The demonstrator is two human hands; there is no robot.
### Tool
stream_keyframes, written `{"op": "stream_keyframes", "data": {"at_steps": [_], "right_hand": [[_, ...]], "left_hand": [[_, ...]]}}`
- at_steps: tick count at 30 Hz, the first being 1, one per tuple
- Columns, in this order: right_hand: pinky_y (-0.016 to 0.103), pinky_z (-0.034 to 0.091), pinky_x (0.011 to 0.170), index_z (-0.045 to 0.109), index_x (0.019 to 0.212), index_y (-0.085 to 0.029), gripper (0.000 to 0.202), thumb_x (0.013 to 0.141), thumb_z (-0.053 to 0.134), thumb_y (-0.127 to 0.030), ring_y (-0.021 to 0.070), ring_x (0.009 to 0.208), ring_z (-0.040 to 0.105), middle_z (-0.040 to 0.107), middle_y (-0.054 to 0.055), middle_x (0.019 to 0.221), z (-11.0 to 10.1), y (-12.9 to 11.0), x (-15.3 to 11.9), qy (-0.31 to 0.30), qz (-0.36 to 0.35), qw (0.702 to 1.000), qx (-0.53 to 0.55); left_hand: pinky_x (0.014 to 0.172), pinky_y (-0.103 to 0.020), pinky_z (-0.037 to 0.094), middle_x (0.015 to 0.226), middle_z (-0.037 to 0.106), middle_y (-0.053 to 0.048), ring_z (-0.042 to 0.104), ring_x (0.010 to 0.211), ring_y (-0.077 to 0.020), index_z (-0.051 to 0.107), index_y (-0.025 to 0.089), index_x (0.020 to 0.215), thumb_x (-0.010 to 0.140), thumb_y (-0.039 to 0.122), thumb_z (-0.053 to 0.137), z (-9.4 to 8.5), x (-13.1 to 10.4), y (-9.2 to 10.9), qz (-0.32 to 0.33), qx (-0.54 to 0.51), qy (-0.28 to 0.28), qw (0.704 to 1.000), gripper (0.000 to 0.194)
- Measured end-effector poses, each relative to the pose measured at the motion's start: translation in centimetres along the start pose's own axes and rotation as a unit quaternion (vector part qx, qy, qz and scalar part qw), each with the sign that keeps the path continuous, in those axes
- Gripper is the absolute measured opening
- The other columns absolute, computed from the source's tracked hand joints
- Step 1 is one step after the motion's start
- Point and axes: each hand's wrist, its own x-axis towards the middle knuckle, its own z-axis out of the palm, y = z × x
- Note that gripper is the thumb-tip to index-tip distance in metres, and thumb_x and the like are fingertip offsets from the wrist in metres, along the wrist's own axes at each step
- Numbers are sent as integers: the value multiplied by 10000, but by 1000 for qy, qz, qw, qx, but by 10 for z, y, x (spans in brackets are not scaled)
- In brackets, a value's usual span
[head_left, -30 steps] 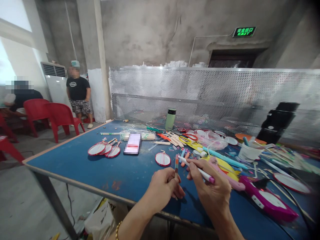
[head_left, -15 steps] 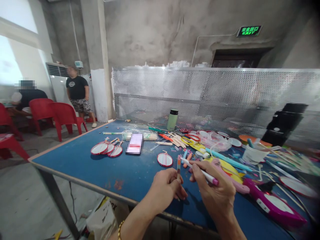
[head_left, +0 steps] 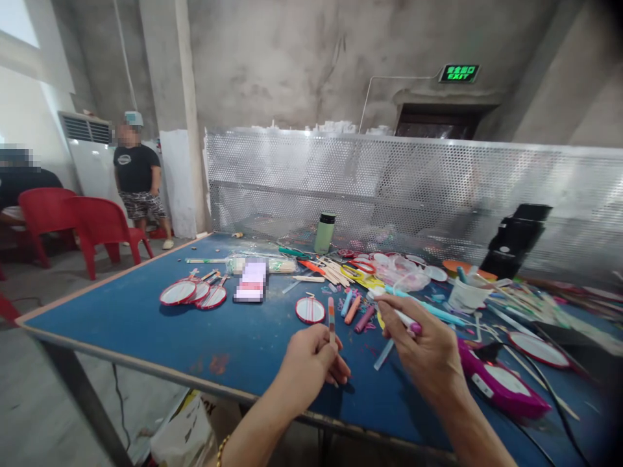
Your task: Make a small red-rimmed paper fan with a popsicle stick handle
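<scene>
In the head view, the stick [head_left: 331,318] is held nearly upright above the near part of the counter [head_left: 146,337], its lower part pinched between thumb and fingers of the left hand [head_left: 311,360]. Orange and darker bands are seen on its upper part. The pen [head_left: 413,324], white with a purple end, is pinched in the right hand [head_left: 421,334], apart from the stick. Beyond the stick lies the red-rimmed disc [head_left: 310,311]; to its right are the blue piece [head_left: 346,303], the orange piece [head_left: 352,310] and the purple piece [head_left: 365,319].

The stick is judged light and fairly stiff, but thin enough to be snapped if bent. It is best gripped low, so that the coloured bands are left untouched; whether they would smear cannot be told.
</scene>
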Motion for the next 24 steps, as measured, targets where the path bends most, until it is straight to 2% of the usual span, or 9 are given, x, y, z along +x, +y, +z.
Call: {"op": "stream_keyframes", "data": {"at_steps": [2,5,8,11,14,17,24], "right_hand": [[316,520,743,699,1012,-224,214,912,557,-350,211,882,679,721,46,987,2,15,5,-47,-29,996,-68],[338,484,871,648,1164,-213,337,875,484,-161,217,1023,652,691,63,1151,9,31,11,-165,-52,974,-144],[277,456,842,647,1156,-180,448,781,464,-16,186,984,649,697,74,1115,19,31,21,-273,-81,938,-197],[254,427,774,669,1043,-192,297,824,520,-58,184,909,643,709,59,988,32,22,33,-355,-108,880,-297],[287,400,777,666,974,-175,180,841,572,-98,217,930,632,698,87,959,48,19,43,-362,-116,864,-330],[310,389,803,675,963,-152,162,818,624,-102,239,958,631,694,115,971,65,25,47,-378,-125,848,-350],[327,401,807,712,938,-121,185,872,543,-85,258,966,635,698,156,985,85,31,43,-394,-141,826,-377]], "left_hand": [[491,-202,447,650,702,-70,640,524,-138,538,147,853,816,284,479,-1,0,0,2,8,4,1000,153],[488,-209,456,663,707,-81,653,535,-151,540,141,882,828,309,476,-1,1,0,9,20,5,1000,187],[482,-214,460,660,705,-78,659,535,-159,532,143,907,840,328,477,-2,0,1,17,23,8,1000,205],[482,-217,465,667,705,-78,662,540,-162,512,156,871,847,334,480,-1,0,2,25,20,15,999,183],[487,-219,469,678,707,-81,664,548,-161,487,170,812,852,334,478,-1,-1,3,27,21,17,999,170],[488,-219,472,683,710,-83,666,552,-161,479,176,792,856,335,481,-1,-2,3,20,31,11,999,172],[481,-218,464,671,712,-89,657,532,-158,484,180,780,885,398,478,-1,-1,6,22,35,11,999,242]]}}
